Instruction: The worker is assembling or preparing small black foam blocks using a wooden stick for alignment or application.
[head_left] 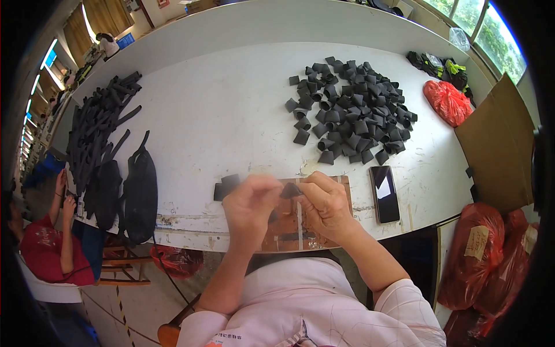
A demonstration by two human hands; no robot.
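A small folded black piece, perhaps fabric or foam, is between my hands above a brown board. My right hand pinches it between thumb and fingers. My left hand, slightly blurred, has its fingers drawn together at the piece's left end. Beside my left hand, flat black pieces lie on the white table. Beyond my hands is a large heap of short black tube-like pieces, some curled open at the ends.
A phone lies right of the board. Long black strips and dark elongated bundles are at the left. Red bags and a cardboard sheet stand right. A person in red works at the left.
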